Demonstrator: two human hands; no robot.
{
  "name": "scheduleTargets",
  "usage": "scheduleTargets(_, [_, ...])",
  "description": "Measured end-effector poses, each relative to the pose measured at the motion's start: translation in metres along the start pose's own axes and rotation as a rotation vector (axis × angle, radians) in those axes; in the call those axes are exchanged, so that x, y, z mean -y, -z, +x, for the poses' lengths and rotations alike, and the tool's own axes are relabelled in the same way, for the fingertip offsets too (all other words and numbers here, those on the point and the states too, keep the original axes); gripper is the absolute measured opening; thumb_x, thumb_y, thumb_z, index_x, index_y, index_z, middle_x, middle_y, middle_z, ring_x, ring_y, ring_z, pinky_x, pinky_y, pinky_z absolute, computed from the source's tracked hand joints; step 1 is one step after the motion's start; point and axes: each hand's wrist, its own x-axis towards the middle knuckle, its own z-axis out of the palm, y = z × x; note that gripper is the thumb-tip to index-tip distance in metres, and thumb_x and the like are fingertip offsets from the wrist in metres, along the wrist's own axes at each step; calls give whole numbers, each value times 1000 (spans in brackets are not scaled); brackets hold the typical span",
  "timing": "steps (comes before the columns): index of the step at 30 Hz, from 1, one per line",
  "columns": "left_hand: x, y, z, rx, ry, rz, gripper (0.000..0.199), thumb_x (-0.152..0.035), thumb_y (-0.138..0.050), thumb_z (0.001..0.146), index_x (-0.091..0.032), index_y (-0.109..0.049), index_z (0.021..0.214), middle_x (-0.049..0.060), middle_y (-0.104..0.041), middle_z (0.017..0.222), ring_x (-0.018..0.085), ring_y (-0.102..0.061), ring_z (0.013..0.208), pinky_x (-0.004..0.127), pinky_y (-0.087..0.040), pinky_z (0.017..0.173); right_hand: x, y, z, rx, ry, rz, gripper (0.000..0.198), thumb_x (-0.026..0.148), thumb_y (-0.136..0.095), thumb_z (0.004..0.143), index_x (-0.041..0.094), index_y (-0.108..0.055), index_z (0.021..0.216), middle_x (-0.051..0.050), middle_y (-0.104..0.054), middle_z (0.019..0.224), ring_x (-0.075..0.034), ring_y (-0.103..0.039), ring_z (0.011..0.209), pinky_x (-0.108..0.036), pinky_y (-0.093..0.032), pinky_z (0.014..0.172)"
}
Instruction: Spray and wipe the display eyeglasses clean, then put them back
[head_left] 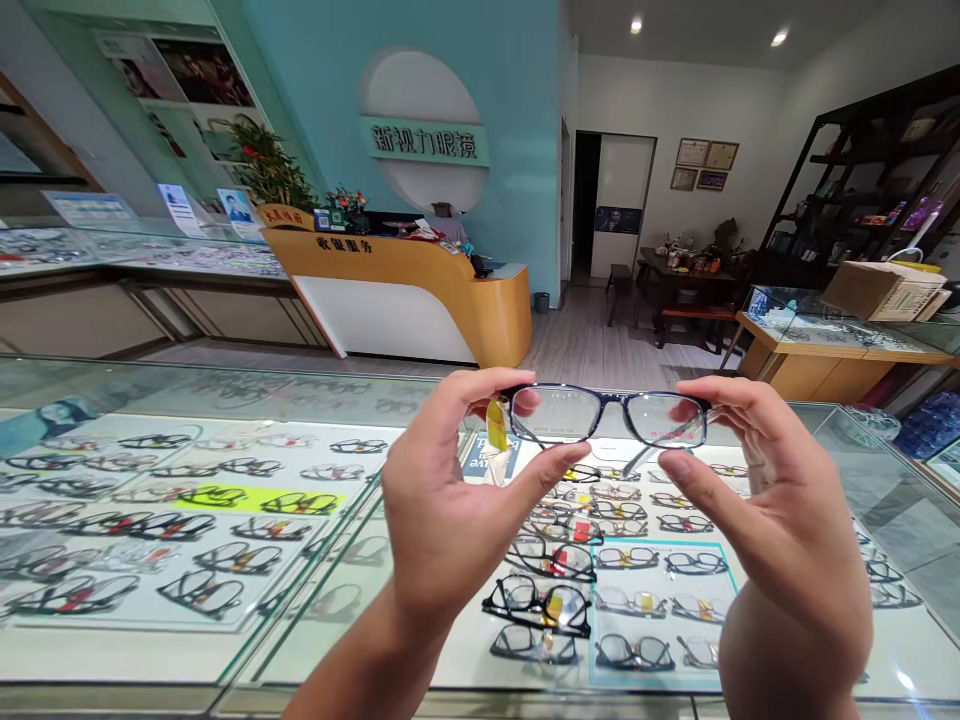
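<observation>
A pair of dark-framed eyeglasses [615,398] is held up level above the glass display case [247,655], its lenses facing me. My left hand [465,490] pinches the left end of the frame between thumb and fingers. On the other end, my right hand [772,500] grips the rim in the same way. A small yellow tag [496,425] hangs by the left hinge, and faint print shows on the lenses. One temple arm shows behind the right lens; the rest of the arms is mostly hidden.
Rows of eyeglasses [634,652] lie inside the case under my hands, with more frames [202,592] to the left. Beyond stands a wooden cashier counter [510,310]. At right, a cardboard box [877,290] rests on another glass case. A dark table [690,275] stands at the back.
</observation>
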Motion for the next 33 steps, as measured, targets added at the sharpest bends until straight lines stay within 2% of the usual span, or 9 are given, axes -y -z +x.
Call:
scheduleTargets(6, [2,0,3,3,-36,18,44,-49,-90,82,-29,-75,118,5,-69,110,24,-65,103,42,-57,92,1,2,0,-25,47,-21,31,31,-79,92,27,-68,120,-3,-71,99,-23,-70,95,-38,-57,84])
scheduleTargets(14, [2,-1,5,9,-38,37,47,-48,-91,81,-31,-74,122,5,-68,114,25,-63,108,41,-57,93,5,2,1,-67,69,-122,33,34,-80,92,28,-70,123,-6,-75,114,-25,-71,104,-43,-58,91])
scheduleTargets(20, [1,-2,4,-13,-36,42,47,-48,-91,81,-30,-74,121,5,-69,114,26,-63,112,42,-57,94,7,2,1,-57,37,-161,34,36,-78,94,26,-70,125,-7,-78,113,-26,-74,104,-44,-60,90])
scheduleTargets(27, [2,-1,5,34,56,12,52,-55,-86,84,-31,-71,128,6,-69,122,27,-65,118,41,-59,97,9,4,-4,-65,89,-95,31,30,-76,94,29,-72,125,-6,-76,107,-27,-73,101,-44,-60,84])
scheduleTargets(33, [5,-3,2,32,117,-17,59,-51,-85,86,-31,-67,138,7,-70,136,28,-66,125,41,-59,98,11,4,-6,-82,70,-57,32,29,-79,92,30,-72,124,-6,-75,107,-27,-72,102,-44,-60,85])
